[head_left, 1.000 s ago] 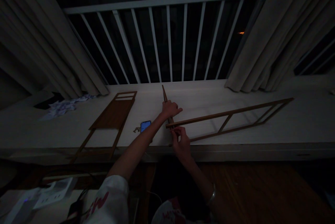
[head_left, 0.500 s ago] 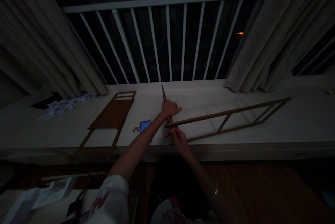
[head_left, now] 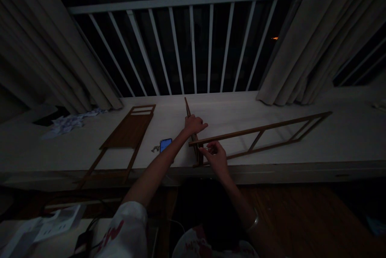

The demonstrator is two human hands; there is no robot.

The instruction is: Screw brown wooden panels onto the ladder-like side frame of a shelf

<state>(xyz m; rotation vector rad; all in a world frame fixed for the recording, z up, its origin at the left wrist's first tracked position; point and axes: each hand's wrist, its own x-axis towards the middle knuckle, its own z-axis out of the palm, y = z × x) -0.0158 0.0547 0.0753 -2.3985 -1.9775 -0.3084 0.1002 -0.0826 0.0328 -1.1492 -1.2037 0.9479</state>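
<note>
My left hand (head_left: 194,124) is closed around a narrow wooden panel (head_left: 187,107), seen nearly edge-on and standing up from the white ledge. Reaching right from that panel is a wooden ladder-like frame (head_left: 259,135) with two long rails and crossbars. Just below its upper rail, by the joint with the panel, my right hand (head_left: 217,157) has thumb and finger curled together. Whatever they pinch is too small and dark to make out. To the left lies a similar wooden piece, a folding chair-like frame with a flat panel (head_left: 128,130).
A lit phone (head_left: 165,144) and a few small metal parts (head_left: 155,149) lie left of my hands on the white ledge (head_left: 235,111). White railings (head_left: 193,48) and curtains (head_left: 289,48) stand behind. Crumpled paper or cloth (head_left: 68,123) is far left; a power strip (head_left: 58,226) sits lower left.
My right hand has shifted slightly right and up, off the joint, and its fingers have curled. My left hand still holds the panel, and the wooden pieces stay put.
</note>
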